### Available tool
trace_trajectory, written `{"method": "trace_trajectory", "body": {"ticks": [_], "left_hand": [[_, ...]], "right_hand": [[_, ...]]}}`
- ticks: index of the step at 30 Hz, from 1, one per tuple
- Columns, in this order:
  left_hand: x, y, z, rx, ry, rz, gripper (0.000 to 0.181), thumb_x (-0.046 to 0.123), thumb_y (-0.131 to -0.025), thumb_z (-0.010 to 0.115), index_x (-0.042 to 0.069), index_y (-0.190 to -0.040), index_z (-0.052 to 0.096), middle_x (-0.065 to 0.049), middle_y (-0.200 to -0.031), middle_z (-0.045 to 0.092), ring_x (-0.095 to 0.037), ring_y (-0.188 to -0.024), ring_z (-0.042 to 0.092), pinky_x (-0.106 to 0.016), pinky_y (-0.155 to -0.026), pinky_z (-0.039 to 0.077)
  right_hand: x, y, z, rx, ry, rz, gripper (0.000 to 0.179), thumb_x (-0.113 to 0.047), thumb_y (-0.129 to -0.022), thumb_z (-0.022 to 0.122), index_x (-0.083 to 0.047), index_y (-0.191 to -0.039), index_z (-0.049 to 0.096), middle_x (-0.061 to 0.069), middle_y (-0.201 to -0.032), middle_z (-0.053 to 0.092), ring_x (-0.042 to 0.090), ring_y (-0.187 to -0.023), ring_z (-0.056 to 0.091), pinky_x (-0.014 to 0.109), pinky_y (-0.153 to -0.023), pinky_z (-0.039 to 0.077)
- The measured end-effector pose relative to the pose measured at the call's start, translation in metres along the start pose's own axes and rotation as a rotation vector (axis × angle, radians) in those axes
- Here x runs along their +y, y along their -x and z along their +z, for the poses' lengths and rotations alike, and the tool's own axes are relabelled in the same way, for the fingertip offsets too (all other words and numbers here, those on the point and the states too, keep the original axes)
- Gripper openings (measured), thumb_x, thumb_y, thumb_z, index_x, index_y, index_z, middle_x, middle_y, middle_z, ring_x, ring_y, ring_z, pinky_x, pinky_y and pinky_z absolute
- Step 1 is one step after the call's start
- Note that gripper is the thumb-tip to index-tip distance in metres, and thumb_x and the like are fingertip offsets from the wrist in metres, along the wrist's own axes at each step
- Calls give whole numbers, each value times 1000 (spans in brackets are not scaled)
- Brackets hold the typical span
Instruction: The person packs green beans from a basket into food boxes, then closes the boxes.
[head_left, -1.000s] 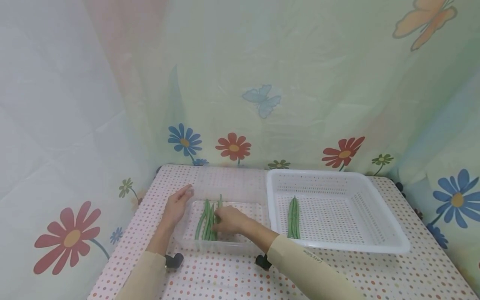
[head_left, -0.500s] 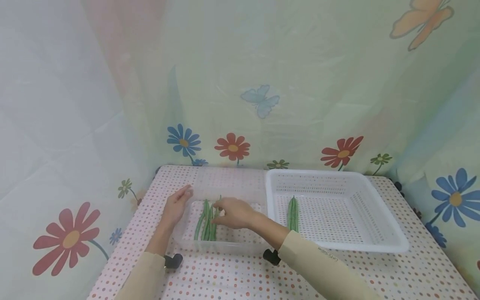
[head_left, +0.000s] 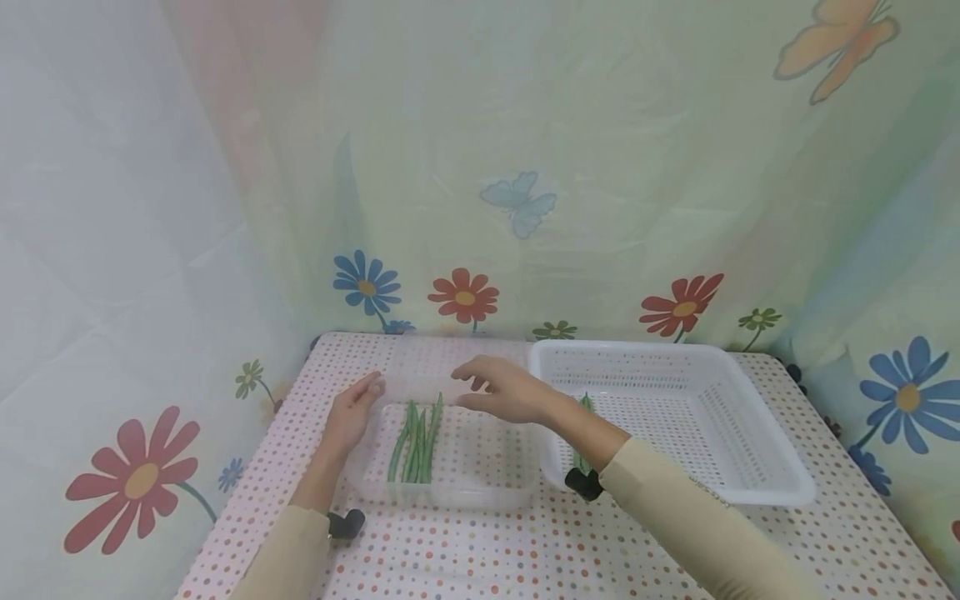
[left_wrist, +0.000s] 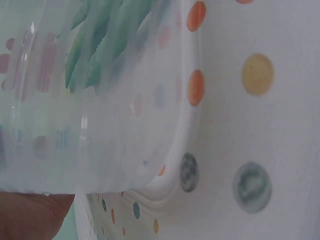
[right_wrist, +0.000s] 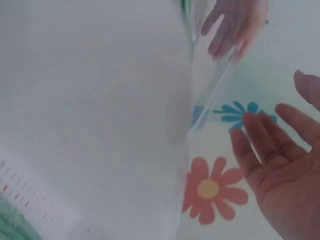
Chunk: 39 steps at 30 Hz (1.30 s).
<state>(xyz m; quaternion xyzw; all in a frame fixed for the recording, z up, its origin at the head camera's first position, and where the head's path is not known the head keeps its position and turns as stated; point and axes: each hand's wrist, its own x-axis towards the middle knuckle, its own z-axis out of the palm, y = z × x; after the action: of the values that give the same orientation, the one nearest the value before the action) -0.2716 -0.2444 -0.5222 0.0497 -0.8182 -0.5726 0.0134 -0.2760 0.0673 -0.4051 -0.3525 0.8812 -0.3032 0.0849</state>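
The right hand (head_left: 504, 390) hangs above the clear box (head_left: 483, 497) with green beans (head_left: 416, 447), fingers released. The left hand (head_left: 352, 414) touches the box's left side, fingers almost straight

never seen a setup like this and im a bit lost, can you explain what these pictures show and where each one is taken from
There is no robot here: a person works with two bare hands. The wide pictures come from a camera worn on the head, looking forward and down. The smaller two come from wrist cameras, one for each hand, looking at that hand's work.

On a dotted table cover stand a clear box and, to its right, a white basket. Green beans lie in the box; more beans lie in the basket, partly hidden by the right forearm.

The left hand is at the box's left side; whether it touches is unclear. The right hand is raised, fingers apart, holding nothing.
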Motion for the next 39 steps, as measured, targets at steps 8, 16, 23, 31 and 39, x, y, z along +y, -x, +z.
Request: {"method": "trace_trajectory", "body": {"ticks": [8, 16, 23, 31, 39], "left_hand": [[0, 0, 0, -1, 7, 9, 47, 38, -112, 44, 22, -156, 47, -6, -160, 51, -29, -155, 36, -54, -131, 23], [-2, -1, 0, -6, 11, 11, 49, 41, -111, 46, 22, -156, 48, -4, -160, 51, -27, -155, 37, -53, -131, 23], [-1, -1, 0, -5, 8, 5, 49, 41, -111, 47, 23, -156, 48, -3, -161, 49, -27, -156, 36, -54, -131, 23], [0, 0, 0, 3, 4, 15, 47, 39, -111, 46, 24, -156, 48, -4, -160, 50, -28, -156, 36, -53, -131, 23], [2, 1, -1, 6, 9, 9, 47, 39, -111, 46, 24, -155, 49, -3, -159, 52, -26, -155, 38, -52, -130, 25]], "right_hand": [[28, 9, -21, 124, 7, -57, 38, -27, -101, 70, -9, -134, 67, 11, -133, 69, 30, -115, 67, 48, -98, 60], [68, 24, -37, 207, 39, 2, 36, -41, -106, 60, -15, -127, 72, 1, -122, 73, 18, -110, 67, 40, -94, 60], [99, 36, -44, 291, 30, 37, 30, -36, -106, 59, -14, -117, 77, 1, -114, 75, 19, -104, 68, 40, -89, 60], [122, 46, -40, 254, 49, 62, 22, -24, -105, 60, -10, -104, 77, 4, -103, 77, 20, -99, 69, 47, -92, 59], [138, 55, -37, -174, 11, 222, 27, 2, -87, 66, -6, -108, 79, 8, -108, 78, 20, -100, 68, 46, -93, 60]]}}
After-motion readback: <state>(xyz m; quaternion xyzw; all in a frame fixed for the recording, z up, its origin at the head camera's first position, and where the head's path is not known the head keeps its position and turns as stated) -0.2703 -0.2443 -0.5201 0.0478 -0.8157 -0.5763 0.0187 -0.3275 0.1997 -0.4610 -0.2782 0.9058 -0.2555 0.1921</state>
